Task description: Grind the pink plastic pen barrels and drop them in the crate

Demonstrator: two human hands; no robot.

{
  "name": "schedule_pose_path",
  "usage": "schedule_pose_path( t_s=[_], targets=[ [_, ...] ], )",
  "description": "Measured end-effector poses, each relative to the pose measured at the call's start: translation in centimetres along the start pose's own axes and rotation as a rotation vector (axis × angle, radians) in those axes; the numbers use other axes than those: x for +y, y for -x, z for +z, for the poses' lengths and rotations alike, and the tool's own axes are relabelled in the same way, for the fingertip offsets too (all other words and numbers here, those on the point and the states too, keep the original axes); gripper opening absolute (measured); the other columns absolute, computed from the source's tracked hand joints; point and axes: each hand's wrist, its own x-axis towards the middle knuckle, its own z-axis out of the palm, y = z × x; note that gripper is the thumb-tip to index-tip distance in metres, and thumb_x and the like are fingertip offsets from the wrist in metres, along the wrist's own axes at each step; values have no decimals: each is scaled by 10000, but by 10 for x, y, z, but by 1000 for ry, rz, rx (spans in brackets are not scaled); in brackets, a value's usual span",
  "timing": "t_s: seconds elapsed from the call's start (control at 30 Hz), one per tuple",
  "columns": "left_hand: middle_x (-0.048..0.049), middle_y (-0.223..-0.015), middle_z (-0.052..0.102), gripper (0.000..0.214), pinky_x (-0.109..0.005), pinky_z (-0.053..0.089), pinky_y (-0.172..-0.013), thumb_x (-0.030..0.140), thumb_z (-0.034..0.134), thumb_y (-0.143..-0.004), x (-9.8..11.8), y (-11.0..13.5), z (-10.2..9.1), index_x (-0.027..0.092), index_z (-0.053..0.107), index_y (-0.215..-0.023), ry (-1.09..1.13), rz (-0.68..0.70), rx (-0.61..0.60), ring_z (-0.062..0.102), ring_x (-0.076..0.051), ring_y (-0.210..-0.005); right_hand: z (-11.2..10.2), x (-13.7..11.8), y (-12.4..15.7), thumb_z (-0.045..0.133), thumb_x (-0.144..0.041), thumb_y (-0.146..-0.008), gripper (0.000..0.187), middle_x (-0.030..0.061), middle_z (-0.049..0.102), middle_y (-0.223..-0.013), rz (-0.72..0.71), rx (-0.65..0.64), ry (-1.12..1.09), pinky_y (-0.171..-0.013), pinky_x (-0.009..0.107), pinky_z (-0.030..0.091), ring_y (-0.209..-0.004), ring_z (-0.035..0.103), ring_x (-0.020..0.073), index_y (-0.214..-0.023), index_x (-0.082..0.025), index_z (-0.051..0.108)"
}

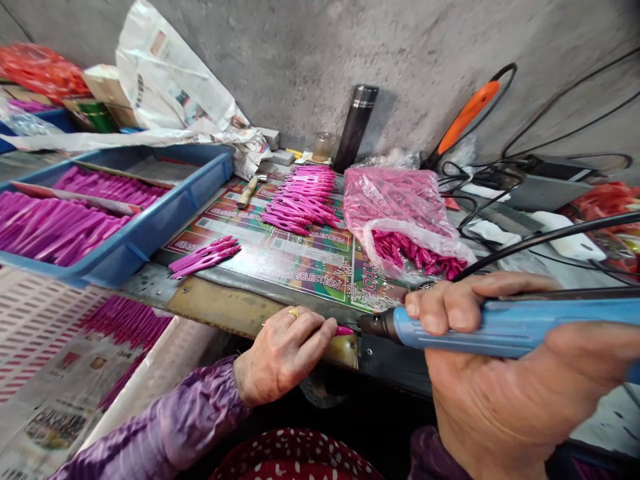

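Note:
My left hand (285, 353), with a ring on one finger, is closed on a slim magenta piece (344, 331) at the bench's front edge. Only the piece's end shows past my fingertips. My right hand (500, 393) wraps round a blue electric screwdriver (480, 327) lying nearly level, its dark nose pointing left at that end. Whether the bit touches the piece, I cannot tell. Tiny silver parts (373, 293) are scattered just behind the nose. A small bunch of magenta pieces (206, 256) lies left on the printed sheet (305, 267), with a larger pile (303, 200) farther back.
On the left, a blue tray (150, 247) holds rows of magenta pieces. An open plastic bag (390, 193) of magenta parts stands back right. Behind are a dark flask (356, 127) and an orange-handled tool (467, 117). Black cables (545, 237) cross the right side. A lined basket (45, 320) sits lower left.

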Motion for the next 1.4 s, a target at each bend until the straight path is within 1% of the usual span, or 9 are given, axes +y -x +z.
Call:
schedule_pose_path(
  t_s=[0.23, 0.4, 0.53, 0.6, 0.77, 0.97, 1.13, 1.27, 1.4],
  targets=[
    [-128, -955, 757, 256, -315, 612, -716, 73, 496, -1022, 1, 6, -8, 73, 605, -1253, 53, -2, 15, 717, -198, -818, 0, 7, 4, 835, -788, -588, 598, -62, 538, -541, 40, -1, -45, -539, 295, 491, -491, 494, 122, -744, -246, 638],
    [-122, -955, 763, 267, -296, 598, -705, 72, 530, -1004, 0, 10, -7, 90, 603, -1261, 59, -46, 57, 724, -195, -818, 3, 12, 5, 816, -766, -651, 579, -58, 539, -519, 32, -83, -31, -525, 299, 480, -477, 503, 128, -711, -230, 607],
    [-116, -980, 764, 316, -290, 590, -717, 63, 498, -1008, -2, 10, -8, 103, 594, -1306, 37, -50, 24, 727, -192, -831, 3, 17, 5, 798, -756, -688, 561, -60, 550, -540, 19, -93, -40, -539, 297, 483, -483, 504, 123, -761, -227, 623],
    [-105, -961, 761, 292, -281, 577, -685, 60, 493, -1012, -2, 8, -10, 101, 605, -1278, 1, -40, 15, 716, -182, -797, 3, 18, 5, 801, -738, -703, 545, -60, 555, -546, 14, -96, -43, -547, 293, 484, -492, 506, 121, -780, -227, 632],
    [-72, -887, 747, 212, -262, 522, -600, 56, 492, -1029, -3, 5, -9, 101, 625, -1187, -53, -47, 58, 671, -153, -703, 2, 18, 6, 801, -730, -711, 538, -62, 555, -547, 21, -112, -48, -556, 295, 489, -494, 521, 121, -782, -222, 638],
    [-77, -932, 753, 188, -257, 530, -652, 69, 572, -1013, -1, 9, -5, 102, 637, -1186, 48, -109, 76, 683, -148, -768, 0, 20, 8, 788, -730, -727, 541, -66, 552, -562, 37, -124, -48, -568, 297, 496, -500, 519, 115, -809, -221, 628],
    [-84, -931, 757, 174, -261, 537, -667, 63, 553, -1015, 0, 7, -7, 104, 635, -1163, 12, -77, 88, 695, -155, -773, -1, 22, 7, 779, -726, -742, 534, -65, 546, -559, 22, -120, -39, -573, 300, 493, -501, 524, 117, -809, -218, 629],
    [-87, -920, 756, 166, -262, 543, -661, 72, 518, -1030, -2, 6, -11, 109, 632, -1144, -4, -51, 77, 692, -156, -758, 2, 21, 5, 793, -751, -701, 566, -59, 544, -542, 21, -96, -44, -560, 292, 486, -492, 503, 114, -771, -214, 630],
    [-84, -923, 754, 129, -263, 538, -671, 79, 540, -1027, -5, 12, -7, 108, 640, -1103, 23, -63, 78, 678, -150, -755, 4, 18, 3, 826, -761, -642, 578, -59, 547, -527, 37, -61, -69, -538, 282, 490, -486, 487, 115, -738, -228, 623]
  ],
)
